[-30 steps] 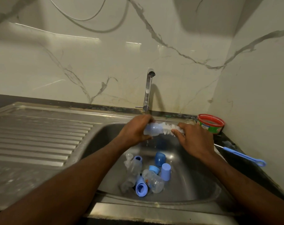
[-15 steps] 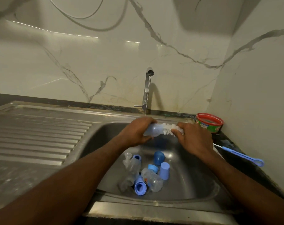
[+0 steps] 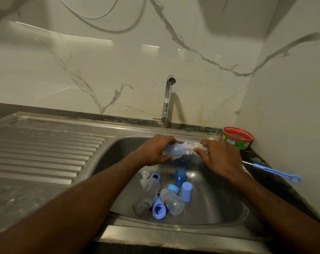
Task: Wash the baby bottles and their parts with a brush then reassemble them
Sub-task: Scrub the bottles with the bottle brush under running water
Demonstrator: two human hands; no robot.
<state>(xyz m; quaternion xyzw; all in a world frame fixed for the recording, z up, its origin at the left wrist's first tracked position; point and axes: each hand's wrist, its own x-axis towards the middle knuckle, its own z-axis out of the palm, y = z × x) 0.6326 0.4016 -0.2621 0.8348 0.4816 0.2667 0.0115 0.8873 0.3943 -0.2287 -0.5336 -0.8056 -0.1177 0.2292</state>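
Note:
My left hand [image 3: 153,150] grips a small clear baby bottle [image 3: 174,150] held sideways over the sink basin [image 3: 219,202]. My right hand [image 3: 219,158] grips a white bottle brush [image 3: 191,146] whose bristles reach the bottle's mouth. A thin stream of water falls from the tap [image 3: 167,99] onto my left hand. In the basin lie a clear bottle [image 3: 172,201], another clear bottle [image 3: 151,186], blue caps [image 3: 186,191], a blue ring [image 3: 158,209] and clear teats [image 3: 144,176].
A ribbed steel draining board [image 3: 42,151] stretches to the left. A red-rimmed green tub [image 3: 237,137] stands at the back right corner. A thin blue brush [image 3: 276,170] lies on the dark counter at right, near the side wall.
Hands, bottle and brush stay almost where they were; the brush shifts slightly at the bottle's mouth. The parts in the basin have not moved.

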